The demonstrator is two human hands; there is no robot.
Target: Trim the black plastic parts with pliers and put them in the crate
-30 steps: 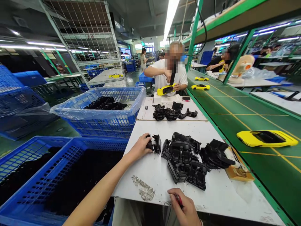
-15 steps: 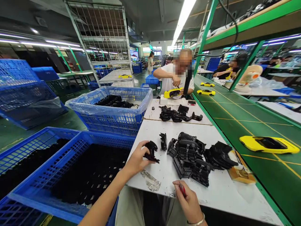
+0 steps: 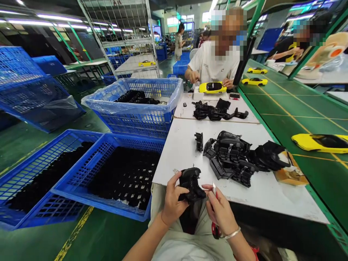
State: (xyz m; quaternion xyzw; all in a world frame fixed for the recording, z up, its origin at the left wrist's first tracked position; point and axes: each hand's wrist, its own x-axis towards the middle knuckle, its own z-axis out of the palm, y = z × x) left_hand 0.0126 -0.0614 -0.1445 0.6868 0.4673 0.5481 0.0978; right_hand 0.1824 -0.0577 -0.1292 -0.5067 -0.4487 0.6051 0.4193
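Near the table's front edge, my left hand (image 3: 174, 199) grips a black plastic car interior part (image 3: 191, 185), its fingers wrapped around the left side. My right hand (image 3: 221, 210) is closed on a red-handled knife (image 3: 215, 230). The pale blade tip points up between thumb and forefinger, just right of the black part. Whether blade and part touch, I cannot tell. Beyond my hands lies a pile of similar black plastic parts (image 3: 231, 156), with a single small black part (image 3: 199, 141) standing to its left.
Blue crates (image 3: 102, 197) of black parts stand left of the white table (image 3: 176, 145). On the right, a green conveyor (image 3: 282, 119) carries yellow toy cars (image 3: 322, 143). A small box (image 3: 292, 174) sits by its edge. Opposite, a co-worker (image 3: 217, 65) handles another yellow car (image 3: 212, 87).
My left hand has brought the black part from the tabletop toward me. My right hand now holds the knife close beside it, blade up. The view has tilted down; the co-worker's yellow car is lowered.
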